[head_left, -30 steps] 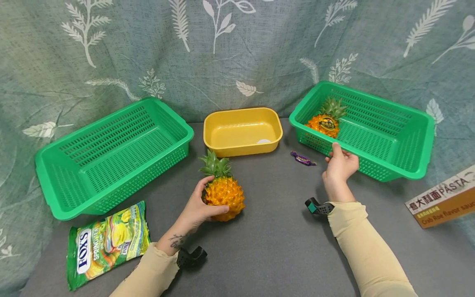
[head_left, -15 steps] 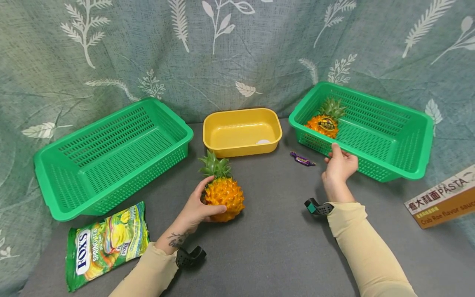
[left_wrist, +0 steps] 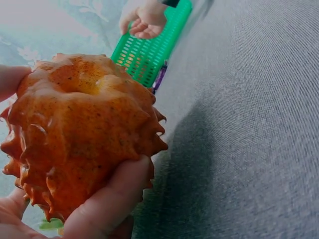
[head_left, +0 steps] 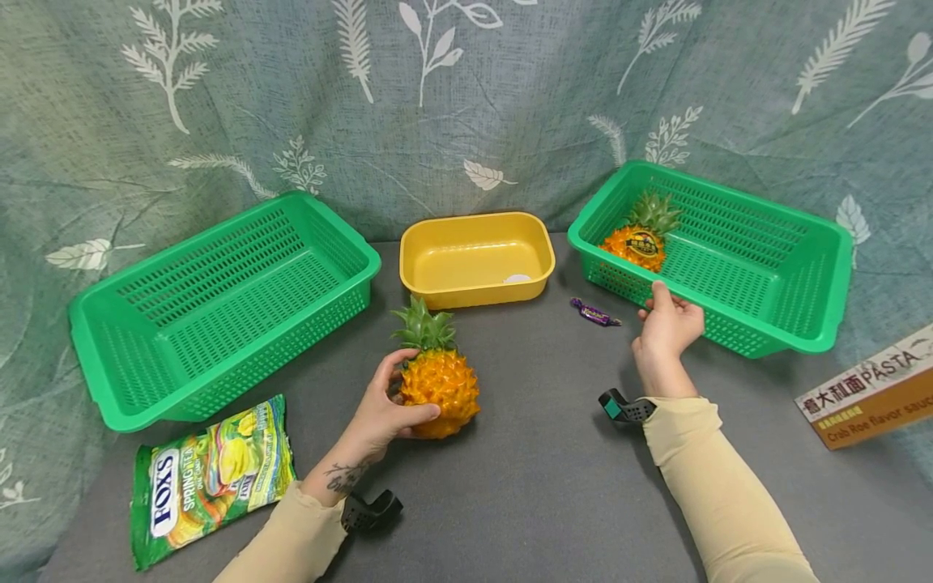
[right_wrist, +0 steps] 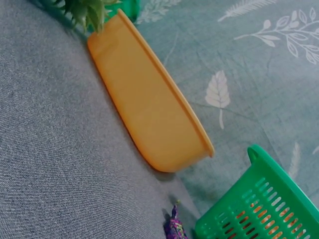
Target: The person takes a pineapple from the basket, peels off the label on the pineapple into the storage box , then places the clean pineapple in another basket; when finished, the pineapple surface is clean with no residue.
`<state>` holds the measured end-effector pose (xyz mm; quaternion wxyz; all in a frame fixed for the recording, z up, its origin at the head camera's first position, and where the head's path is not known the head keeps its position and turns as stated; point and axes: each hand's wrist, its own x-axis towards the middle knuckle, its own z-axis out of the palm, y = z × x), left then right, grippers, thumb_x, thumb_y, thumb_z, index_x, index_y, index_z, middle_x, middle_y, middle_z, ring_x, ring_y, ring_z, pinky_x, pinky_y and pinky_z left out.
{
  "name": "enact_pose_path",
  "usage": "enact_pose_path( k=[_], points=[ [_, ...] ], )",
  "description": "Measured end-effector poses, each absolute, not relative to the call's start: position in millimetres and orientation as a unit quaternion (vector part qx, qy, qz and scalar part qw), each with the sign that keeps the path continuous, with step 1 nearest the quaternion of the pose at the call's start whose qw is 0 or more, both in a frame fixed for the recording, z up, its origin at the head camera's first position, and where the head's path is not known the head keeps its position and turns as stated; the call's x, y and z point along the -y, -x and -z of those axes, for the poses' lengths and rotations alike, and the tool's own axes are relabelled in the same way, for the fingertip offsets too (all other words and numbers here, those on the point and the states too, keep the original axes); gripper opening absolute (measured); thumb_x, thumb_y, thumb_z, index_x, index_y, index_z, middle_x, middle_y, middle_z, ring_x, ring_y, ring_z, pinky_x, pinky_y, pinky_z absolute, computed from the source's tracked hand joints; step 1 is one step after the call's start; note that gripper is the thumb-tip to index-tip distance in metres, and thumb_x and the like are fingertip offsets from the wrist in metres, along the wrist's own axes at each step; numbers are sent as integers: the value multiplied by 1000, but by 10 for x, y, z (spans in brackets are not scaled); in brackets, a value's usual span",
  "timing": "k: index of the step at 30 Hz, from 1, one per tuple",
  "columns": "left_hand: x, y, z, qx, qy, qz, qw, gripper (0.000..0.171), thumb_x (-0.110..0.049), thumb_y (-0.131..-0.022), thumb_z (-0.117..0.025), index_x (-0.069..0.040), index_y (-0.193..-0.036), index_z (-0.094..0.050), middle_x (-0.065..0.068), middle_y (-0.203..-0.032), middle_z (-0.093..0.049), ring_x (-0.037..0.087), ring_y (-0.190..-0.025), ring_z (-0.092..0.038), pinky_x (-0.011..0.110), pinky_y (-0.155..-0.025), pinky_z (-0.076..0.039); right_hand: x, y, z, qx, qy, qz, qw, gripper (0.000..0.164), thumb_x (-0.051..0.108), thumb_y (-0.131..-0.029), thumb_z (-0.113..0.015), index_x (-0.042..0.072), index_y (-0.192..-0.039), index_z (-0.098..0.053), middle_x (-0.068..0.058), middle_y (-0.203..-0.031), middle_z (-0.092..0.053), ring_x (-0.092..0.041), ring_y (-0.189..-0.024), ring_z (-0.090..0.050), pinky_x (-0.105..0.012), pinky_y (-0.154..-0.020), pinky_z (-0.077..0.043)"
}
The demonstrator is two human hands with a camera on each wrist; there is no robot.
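Note:
My left hand (head_left: 386,405) grips an orange toy pineapple (head_left: 446,393) with green leaves, thumb on the near side and fingers round the left. Its leaves point toward the yellow tub. In the left wrist view, the spiky pineapple (left_wrist: 84,129) shows its hollowed base, with a thumb (left_wrist: 114,194) across it. At the right, my right hand (head_left: 666,332) pinches the near rim of a green perforated basket (head_left: 758,324); a second pineapple (head_left: 634,247) with a dark label lies in that basket's left end. The right wrist view does not show the right hand.
A yellow tub (head_left: 477,298) stands behind the held pineapple. Another green basket (head_left: 270,348) is at the left, with a Fox's candy bag (head_left: 219,478) before it. A purple wrapped candy (head_left: 595,312) lies near the right basket. A pasta box (head_left: 871,389) stands far right.
My left hand has shifted slightly left and its thumb has slid a little back along the pineapple. The right hand and the basket have stayed in place.

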<state>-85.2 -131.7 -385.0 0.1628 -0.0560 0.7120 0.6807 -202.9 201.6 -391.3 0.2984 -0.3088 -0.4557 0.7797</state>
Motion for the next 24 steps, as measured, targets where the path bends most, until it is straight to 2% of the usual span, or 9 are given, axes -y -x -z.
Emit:
enact_pose_path(
  k=[9, 11, 15, 19, 24],
  points=[
    [1341, 760, 3702, -716, 29, -681, 148, 76, 3, -74, -67, -9, -135, -25, 20, -124, -32, 24, -89, -54, 24, -47, -45, -2026, 2029, 3938, 457, 308, -779, 298, 21, 9, -84, -65, 7, -87, -44, -3, -73, -48, -11, -60, -48, -16, -44, -40],
    [1351, 737, 3659, -715, 18, -684, 145, 76, 4, -73, -68, -8, -134, -25, 20, -124, -32, 23, -88, -55, 26, -48, -48, -2027, 2030, 3937, 456, 306, -781, 298, 21, 9, -84, -65, 7, -87, -44, -3, -74, -48, -11, -60, -48, -17, -44, -40],
    [1384, 686, 3557, -714, -13, -690, 120, 74, 6, -72, -69, -6, -131, -27, 20, -121, -33, 23, -91, -57, 31, -62, -54, -2025, 2027, 3929, 451, 305, -784, 298, 22, 8, -84, -65, 6, -88, -44, -4, -75, -47, -11, -58, -48, -17, -44, -40],
    [1459, 661, 3365, -715, -56, -694, 71, 68, 7, -72, -69, -10, -126, -33, 18, -118, -35, 19, -91, -58, 29, -70, -53, -2023, 2028, 3922, 457, 307, -781, 296, 22, 9, -84, -65, 7, -87, -44, -3, -74, -48, -10, -57, -48, -16, -44, -40],
    [1589, 737, 3043, -710, -83, -699, 27, 67, 11, -73, -66, -20, -124, -37, 12, -119, -37, 15, -90, -59, 28, -69, -54, -2033, 2018, 3929, 460, 311, -780, 288, 23, 11, -85, -65, 5, -92, -44, -4, -78, -47, -11, -59, -48, -17, -45, -41]
  ],
)
